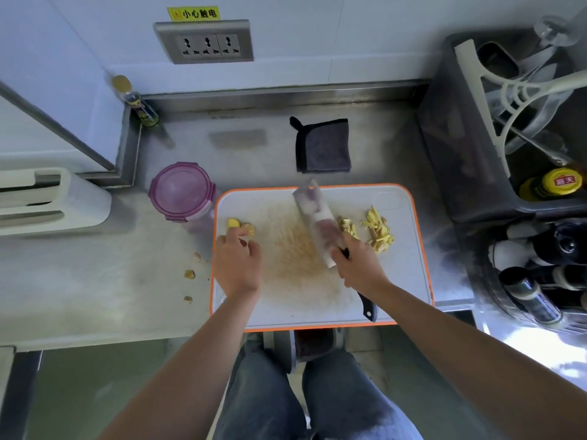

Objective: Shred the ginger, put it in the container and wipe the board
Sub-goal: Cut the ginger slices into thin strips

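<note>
The board (400, 281) is laid on the counter (95, 281), the container (181, 192) set left of it, the cloth (323, 146) behind it.

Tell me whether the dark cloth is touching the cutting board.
Apart. The head view shows a strip of bare steel counter between the cloth and the far edge of the cutting board.

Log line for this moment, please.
stage: shredding | left hand: at ginger slices | right hand: grips knife | shreds: piled on board | container: closed | cloth: folded behind board
</note>
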Demonstrator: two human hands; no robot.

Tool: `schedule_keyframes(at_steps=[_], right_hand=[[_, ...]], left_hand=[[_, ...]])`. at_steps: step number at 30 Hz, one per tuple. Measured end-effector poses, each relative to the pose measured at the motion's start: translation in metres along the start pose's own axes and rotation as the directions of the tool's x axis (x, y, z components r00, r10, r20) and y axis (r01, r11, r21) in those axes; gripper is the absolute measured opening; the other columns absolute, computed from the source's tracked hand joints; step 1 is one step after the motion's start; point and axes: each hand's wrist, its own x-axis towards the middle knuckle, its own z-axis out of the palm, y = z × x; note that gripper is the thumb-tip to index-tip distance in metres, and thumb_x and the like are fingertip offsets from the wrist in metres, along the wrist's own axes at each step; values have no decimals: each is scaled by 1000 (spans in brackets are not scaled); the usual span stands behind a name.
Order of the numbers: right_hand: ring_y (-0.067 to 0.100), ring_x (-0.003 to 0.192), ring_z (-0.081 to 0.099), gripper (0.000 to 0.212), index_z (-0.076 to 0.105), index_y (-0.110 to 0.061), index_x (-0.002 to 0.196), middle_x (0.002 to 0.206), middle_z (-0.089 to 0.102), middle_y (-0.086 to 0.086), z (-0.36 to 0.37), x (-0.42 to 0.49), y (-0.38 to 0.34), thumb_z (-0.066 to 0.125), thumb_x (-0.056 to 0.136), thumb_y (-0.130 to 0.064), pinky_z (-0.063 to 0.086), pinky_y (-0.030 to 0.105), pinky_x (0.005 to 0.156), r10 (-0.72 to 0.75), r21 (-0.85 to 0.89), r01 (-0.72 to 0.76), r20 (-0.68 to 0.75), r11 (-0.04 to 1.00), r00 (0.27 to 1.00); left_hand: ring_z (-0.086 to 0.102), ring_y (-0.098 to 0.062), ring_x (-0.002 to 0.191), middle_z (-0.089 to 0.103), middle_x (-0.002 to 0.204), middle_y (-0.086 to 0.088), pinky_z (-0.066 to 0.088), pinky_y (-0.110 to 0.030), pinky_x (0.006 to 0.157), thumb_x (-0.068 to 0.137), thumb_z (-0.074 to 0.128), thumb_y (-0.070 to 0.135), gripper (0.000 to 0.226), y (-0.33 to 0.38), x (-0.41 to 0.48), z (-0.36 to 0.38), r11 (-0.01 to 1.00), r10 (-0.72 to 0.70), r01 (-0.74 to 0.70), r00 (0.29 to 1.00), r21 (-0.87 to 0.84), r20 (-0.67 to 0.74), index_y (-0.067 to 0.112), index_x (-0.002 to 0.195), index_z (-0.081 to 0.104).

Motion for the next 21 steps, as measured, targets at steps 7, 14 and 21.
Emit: schedule_keyframes(at_steps=[7, 14, 21], right_hand=[[5, 36, 47, 12, 50, -21, 107, 62, 57, 4, 5, 4, -12, 44, 98, -16, 39, 19, 36, 50, 211, -43, -27, 977, 998], [12, 41, 48, 5, 47, -18, 103, 63, 57, 10, 10, 7, -11, 45, 98, -19, 39, 19, 38, 54, 211, -50, -14, 976, 998], [8, 38, 48, 8, 43, -24, 107, 63, 59, 10, 10, 10, -7, 45, 99, -21, 38, 16, 38, 26, 185, -22, -18, 982, 999]], left_hand=[[54, -31, 105, 50, 113, -12, 46, -41, 76, 91, 56, 16, 37, -2, 27, -18, 945, 228, -244, 969, 217, 97, 19, 128, 58], [45, -27, 104, 42, 109, -9, 38, -32, 65, 91, 58, 13, 21, 3, 46, -13, 875, 233, -296, 951, 383, 202, 13, 108, 70], [40, -26, 114, 47, 112, -8, 45, -35, 79, 88, 66, 21, 15, 2, 54, -14, 859, 281, -347, 934, 377, 221, 15, 102, 67]])
